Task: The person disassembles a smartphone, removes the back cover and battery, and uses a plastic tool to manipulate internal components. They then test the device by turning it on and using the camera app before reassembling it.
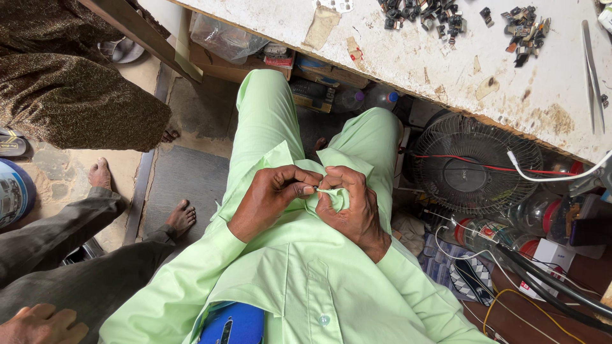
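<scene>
Shirt hem (331, 191), pale green, bunched up in the lap just above the knees. Right hand (349, 205) closed around the bunched cloth, fingers curled over it. Left hand (273, 194) closed too, thumb and forefinger pinching something small at the fold; what it is cannot be told, too small. Both hands touching across the fabric.

Green trousers (268, 121) run forward under the workbench (446, 64), its white top stained and worn. On the bench: heaps of small dark electronic parts (424, 14), tweezers (593, 73) near the right edge. Below the bench at right, a small table fan (475, 169) lying tilted, red wire across its grille, white cable (554, 175) beside it. Blue device (233, 325) in the shirt pocket. At left, another person's bare feet (180, 218) on the floor, grey trouser legs.
</scene>
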